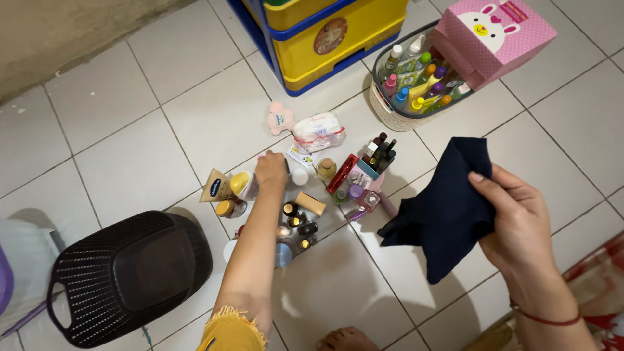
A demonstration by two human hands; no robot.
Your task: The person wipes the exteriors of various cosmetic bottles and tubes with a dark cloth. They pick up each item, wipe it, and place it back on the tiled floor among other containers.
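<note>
My left hand (271, 170) reaches down to a cluster of small bottles and jars (305, 221) on the white tiled floor, its fingers closed around a small item I cannot make out. Beside it lie a tan tube (216, 188) and a white-capped jar (299, 177). My right hand (513, 218) holds up a dark navy cloth (448, 211) that hangs above the floor to the right of the bottles. A red thread bracelet (549, 318) circles that wrist.
A black woven basket (127, 276) lies overturned at lower left. A yellow and blue drawer unit (325, 36) stands at the top. A white basket with several bottles (416, 81) carries a pink box (494, 36). A wipes pack (318, 130) lies nearby. My foot (344, 339) shows below.
</note>
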